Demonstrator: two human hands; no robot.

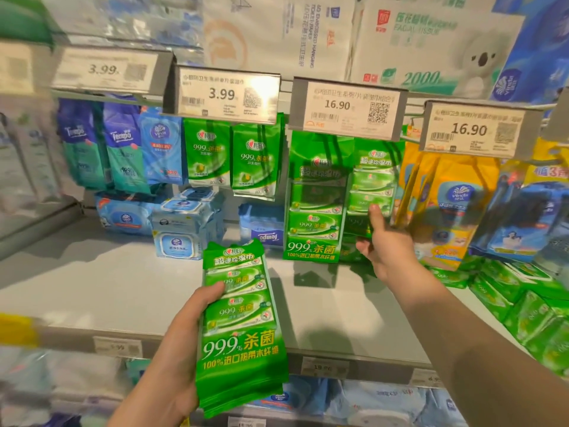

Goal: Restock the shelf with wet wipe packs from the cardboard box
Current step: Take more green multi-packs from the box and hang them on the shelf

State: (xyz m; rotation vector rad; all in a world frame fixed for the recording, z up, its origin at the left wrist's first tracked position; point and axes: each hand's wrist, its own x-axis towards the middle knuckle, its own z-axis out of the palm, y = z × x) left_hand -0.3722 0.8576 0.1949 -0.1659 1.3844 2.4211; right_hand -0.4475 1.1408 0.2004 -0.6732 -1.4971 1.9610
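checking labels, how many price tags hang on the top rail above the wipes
4, possibly more out of frame: blurred 3.99 tag, second 3.99 tag, 16.90 tag, right 16.90 tag.

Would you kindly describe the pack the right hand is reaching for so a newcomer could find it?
Start at the middle 16.90 price tag. Two green hanging packs sit below it; the right hand touches the right-hand pack. Yellow packs hang on its other side.
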